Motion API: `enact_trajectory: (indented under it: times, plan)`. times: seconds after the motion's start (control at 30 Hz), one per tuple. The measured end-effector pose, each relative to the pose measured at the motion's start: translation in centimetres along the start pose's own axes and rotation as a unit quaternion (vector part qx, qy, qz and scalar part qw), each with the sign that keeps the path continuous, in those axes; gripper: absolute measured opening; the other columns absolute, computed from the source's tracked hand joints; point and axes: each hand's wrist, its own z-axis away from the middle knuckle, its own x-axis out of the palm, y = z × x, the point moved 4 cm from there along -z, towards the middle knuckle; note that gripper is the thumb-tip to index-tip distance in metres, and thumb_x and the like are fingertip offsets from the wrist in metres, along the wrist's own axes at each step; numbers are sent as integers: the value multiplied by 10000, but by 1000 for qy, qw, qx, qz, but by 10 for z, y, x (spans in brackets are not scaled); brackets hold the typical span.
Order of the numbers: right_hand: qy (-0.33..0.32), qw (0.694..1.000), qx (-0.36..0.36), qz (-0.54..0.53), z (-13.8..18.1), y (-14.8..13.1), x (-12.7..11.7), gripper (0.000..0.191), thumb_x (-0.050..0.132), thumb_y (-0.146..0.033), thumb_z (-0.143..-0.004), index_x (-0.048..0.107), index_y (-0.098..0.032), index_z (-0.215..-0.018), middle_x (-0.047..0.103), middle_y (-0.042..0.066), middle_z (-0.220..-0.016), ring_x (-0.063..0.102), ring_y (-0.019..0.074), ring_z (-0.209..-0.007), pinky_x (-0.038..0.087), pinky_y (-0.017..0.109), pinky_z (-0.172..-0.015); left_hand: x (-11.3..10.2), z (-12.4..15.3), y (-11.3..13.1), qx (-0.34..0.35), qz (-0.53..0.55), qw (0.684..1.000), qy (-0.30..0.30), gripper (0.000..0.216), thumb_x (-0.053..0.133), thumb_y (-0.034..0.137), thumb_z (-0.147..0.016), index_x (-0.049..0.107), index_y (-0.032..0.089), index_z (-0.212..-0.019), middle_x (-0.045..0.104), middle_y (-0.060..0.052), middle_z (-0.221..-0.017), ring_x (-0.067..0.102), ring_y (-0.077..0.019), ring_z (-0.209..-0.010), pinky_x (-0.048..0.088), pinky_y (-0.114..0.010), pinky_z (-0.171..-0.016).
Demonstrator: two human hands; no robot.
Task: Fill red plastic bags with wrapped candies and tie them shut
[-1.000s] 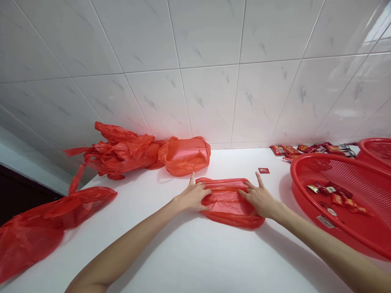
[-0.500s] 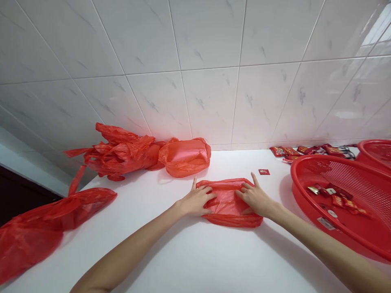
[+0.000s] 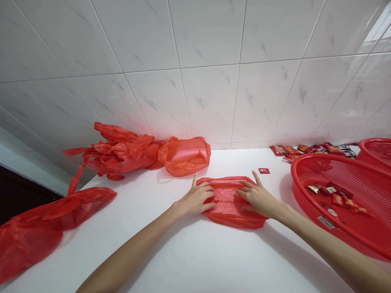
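A flattened red plastic bag (image 3: 227, 203) lies on the white counter (image 3: 189, 252) in front of me. My left hand (image 3: 195, 199) rests on the bag's left part, fingers spread and lying flat. My right hand (image 3: 258, 198) presses on its right part, fingers stretched out too. Neither hand grips anything; both lie palm-down on the plastic.
A puffed red bag (image 3: 185, 156) and a heap of crumpled red bags (image 3: 119, 152) sit by the tiled wall. Another red bag (image 3: 45, 224) lies at the left edge. A red basket (image 3: 360, 240) with small packets stands right, a second basket (image 3: 377, 148) behind. One loose packet (image 3: 264, 171) lies near the bag, and several more packets (image 3: 305, 149) lie along the wall.
Both hands slid inward over the bag, then spread slightly again. The bag has shifted little and lies a bit flatter.
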Motion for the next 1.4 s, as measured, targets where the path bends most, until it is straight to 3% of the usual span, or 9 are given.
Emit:
enact_trajectory:
  times: [0.17, 0.43, 0.57, 0.67, 0.77, 0.9, 1.1, 1.3, 1.4]
  plan:
    - [-31, 999, 22, 18, -2, 9, 6, 224, 742, -272, -830, 727, -160, -1023, 750, 144, -993, 561, 354, -1221, 21, 706, -1192, 4, -4, -7, -19, -7, 1000, 12, 315, 532, 304, -967, 722, 210, -733, 716, -29, -1046, 625, -234, -1097, -150, -690, -1173]
    - [-58, 998, -3, -10, 8, 15, 11, 574, 665, -12, -707, 630, -151, -1263, 673, 179, -1270, 503, 343, -1325, 32, 734, -1170, 2, -1, -20, -37, 21, 999, 10, 157, 587, 178, -877, 659, 185, -738, 722, -36, -1094, 649, -224, -1080, -129, -706, -1167]
    - [-12, 998, -34, -53, 6, 10, 2, 260, 661, -146, -814, 692, -184, -1069, 736, 119, -1090, 583, 317, -1220, 58, 729, -1175, 1, 0, -12, -4, 33, 999, 26, 174, 568, 114, -851, 704, 223, -861, 713, -30, -1169, 593, -248, -1212, -153, -695, -1165]
    - [15, 999, -18, -29, 3, 9, -2, 92, 625, -157, -861, 700, -163, -915, 736, 102, -931, 651, 274, -1048, 111, 688, -1195, 3, 0, -7, 1, 43, 999, 26, 159, 581, 173, -882, 722, 230, -834, 721, -19, -1082, 602, -235, -1181, -170, -682, -1165]
    - [-2, 1000, -15, 18, 0, 10, 3, 182, 551, -58, -854, 701, -156, -823, 717, 91, -839, 659, 251, -949, 157, 685, -1189, 4, 0, -10, -16, 33, 999, 5, 190, 596, 212, -884, 723, 208, -743, 696, -30, -1050, 622, -224, -1105, -150, -697, -1163]
    - [-26, 998, -20, 48, 1, 12, 11, 352, 433, 65, -800, 707, -154, -830, 709, 102, -856, 642, 254, -1005, 174, 711, -1170, 2, 2, -20, -40, 32, 999, -7, 236, 585, 178, -859, 705, 197, -657, 666, -9, -985, 638, -182, -993, -160, -697, -1162]
    - [-26, 999, -35, 23, 4, 9, 6, 341, 489, 80, -715, 691, -154, -859, 703, 93, -852, 622, 271, -1069, 108, 720, -1177, -2, 7, -18, -35, 31, 999, -5, 176, 606, 157, -804, 680, 191, -648, 675, -14, -1007, 635, -205, -1027, -171, -694, -1162]
    - [-29, 999, -44, 8, 5, -7, 2, 112, 650, -130, -826, 685, -151, -930, 715, 105, -921, 623, 276, -1039, 83, 678, -1202, 1, 6, 0, -11, 44, 999, 1, 148, 623, 333, -890, 731, 238, -927, 718, -24, -1089, 599, -254, -1185, -145, -631, -1209]
    - [-58, 998, -8, -11, 7, -3, 6, 217, 738, -192, -795, 693, -142, -1001, 724, 140, -1004, 616, 313, -1109, 78, 711, -1184, 7, 7, -1, -27, 28, 999, -26, 345, 685, 439, -849, 705, 234, -1126, 686, -77, -1236, 564, -305, -1259, -109, -649, -1210]
